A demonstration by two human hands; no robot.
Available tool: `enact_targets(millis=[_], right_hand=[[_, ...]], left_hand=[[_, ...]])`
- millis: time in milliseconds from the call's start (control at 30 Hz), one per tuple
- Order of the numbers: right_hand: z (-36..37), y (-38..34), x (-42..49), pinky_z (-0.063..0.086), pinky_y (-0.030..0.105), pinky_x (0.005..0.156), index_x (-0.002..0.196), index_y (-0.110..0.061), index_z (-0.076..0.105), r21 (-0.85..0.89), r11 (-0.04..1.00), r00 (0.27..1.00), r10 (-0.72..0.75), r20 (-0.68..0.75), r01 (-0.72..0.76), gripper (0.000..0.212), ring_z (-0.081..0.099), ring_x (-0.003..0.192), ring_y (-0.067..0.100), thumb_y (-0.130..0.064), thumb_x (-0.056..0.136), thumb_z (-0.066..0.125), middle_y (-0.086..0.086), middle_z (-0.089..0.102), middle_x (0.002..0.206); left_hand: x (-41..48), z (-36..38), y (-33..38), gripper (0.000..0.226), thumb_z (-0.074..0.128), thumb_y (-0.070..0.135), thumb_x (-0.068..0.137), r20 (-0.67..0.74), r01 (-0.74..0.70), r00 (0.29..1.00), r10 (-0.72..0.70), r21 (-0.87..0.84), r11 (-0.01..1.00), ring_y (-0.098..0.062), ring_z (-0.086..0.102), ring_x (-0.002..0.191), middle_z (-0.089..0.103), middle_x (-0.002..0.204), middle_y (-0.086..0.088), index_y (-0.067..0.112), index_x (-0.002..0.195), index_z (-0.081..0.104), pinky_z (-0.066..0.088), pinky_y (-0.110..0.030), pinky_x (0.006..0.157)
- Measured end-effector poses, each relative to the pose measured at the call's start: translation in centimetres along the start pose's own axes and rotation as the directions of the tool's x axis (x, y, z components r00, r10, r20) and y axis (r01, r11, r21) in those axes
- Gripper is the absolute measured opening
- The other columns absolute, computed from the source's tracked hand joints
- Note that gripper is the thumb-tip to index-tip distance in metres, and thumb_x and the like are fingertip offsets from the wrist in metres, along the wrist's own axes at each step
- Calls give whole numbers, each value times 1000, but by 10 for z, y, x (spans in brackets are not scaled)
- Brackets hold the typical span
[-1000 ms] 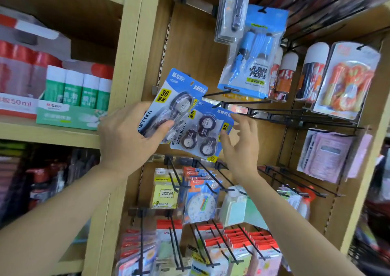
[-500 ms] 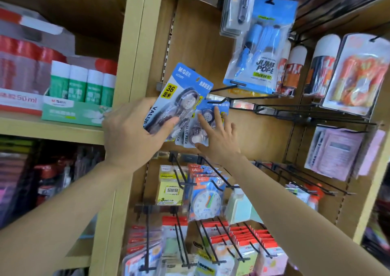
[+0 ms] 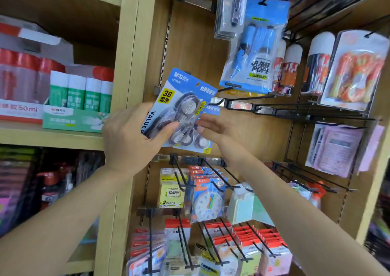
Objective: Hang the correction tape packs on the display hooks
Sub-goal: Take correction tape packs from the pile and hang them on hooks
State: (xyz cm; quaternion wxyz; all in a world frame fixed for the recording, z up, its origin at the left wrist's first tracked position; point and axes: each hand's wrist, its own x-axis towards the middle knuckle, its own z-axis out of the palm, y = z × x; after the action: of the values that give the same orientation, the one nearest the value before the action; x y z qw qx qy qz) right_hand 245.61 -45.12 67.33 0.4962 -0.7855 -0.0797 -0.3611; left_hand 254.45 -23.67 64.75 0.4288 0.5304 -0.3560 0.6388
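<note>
While tilted blue correction tape pack (image 3: 185,94) is gripped by left hand (image 3: 128,138), second pack (image 3: 203,144) touched by right hand (image 3: 219,128), fingers straight.

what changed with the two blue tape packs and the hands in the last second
The right hand, which hovered open beside the rear blue card correction tape pack, moved left onto it; its fingers now lie on it. That pack slid further behind the front blue card correction tape pack. The left hand kept its grip on the front pack, and neither pack is on a black wire hook yet.
</note>
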Motion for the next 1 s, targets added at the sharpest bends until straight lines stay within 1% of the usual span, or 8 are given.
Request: enact_targets(millis=[100,200,333,433,567,667,800,1000], right_hand=[[13,-19,-17,51,21,83,113,-12,65,292,956,996,-43,84,17,23,68,99,12,-6,90,67,1,74,105],[20,-25,-23,54,25,80,115,-11,64,418,908,997,-54,46,30,25,69,95,17,-5,90,66,6,73,105],[8,-22,-30,59,32,74,121,-9,59,511,860,1000,21,-22,-7,32,72,87,15,-10,89,65,2,76,98],[-12,-17,-36,60,34,74,128,-3,54,475,880,992,61,-110,-2,34,73,87,18,-7,95,61,4,76,101],[-26,-7,-29,61,40,77,118,-7,61,374,927,972,64,-225,25,22,73,88,23,-6,96,61,9,76,104],[-24,1,-21,60,37,74,113,-10,62,338,941,965,67,-254,24,17,73,85,17,-7,96,61,3,77,99],[-17,8,-18,59,39,80,122,-6,59,385,923,960,91,-265,19,24,71,92,19,-10,98,60,6,74,105],[-11,15,-22,59,38,76,118,-9,60,450,893,953,124,-275,13,21,72,91,19,-11,98,59,3,75,101]], left_hand=[[2,-2,3,46,77,53,85,26,-27,999,27,-5,1000,-25,58,64,66,71,-4,9,96,72,41,-36,58],[5,-4,4,45,72,51,89,40,-51,998,52,-30,998,-24,57,72,65,78,-7,6,96,71,39,-34,61],[8,-9,5,34,64,33,94,86,-129,987,133,-49,990,-31,63,95,68,106,-13,3,108,72,45,-33,80],[11,-14,1,33,68,23,86,152,-217,967,203,83,973,-31,61,104,66,124,-12,8,115,73,44,-34,86],[10,-19,-13,45,62,27,85,276,-257,944,182,267,929,-33,47,135,50,150,-11,11,127,67,36,-46,107],[4,-19,-12,44,57,28,86,287,-313,933,216,353,882,-35,45,139,51,151,-10,11,125,67,35,-47,110],[2,-19,-10,39,56,27,87,272,-297,940,208,348,889,-33,45,140,54,148,-8,10,119,70,34,-45,112],[1,-20,-10,36,55,25,88,274,-298,939,208,347,889,-33,43,142,54,149,-9,9,115,71,33,-44,114]])
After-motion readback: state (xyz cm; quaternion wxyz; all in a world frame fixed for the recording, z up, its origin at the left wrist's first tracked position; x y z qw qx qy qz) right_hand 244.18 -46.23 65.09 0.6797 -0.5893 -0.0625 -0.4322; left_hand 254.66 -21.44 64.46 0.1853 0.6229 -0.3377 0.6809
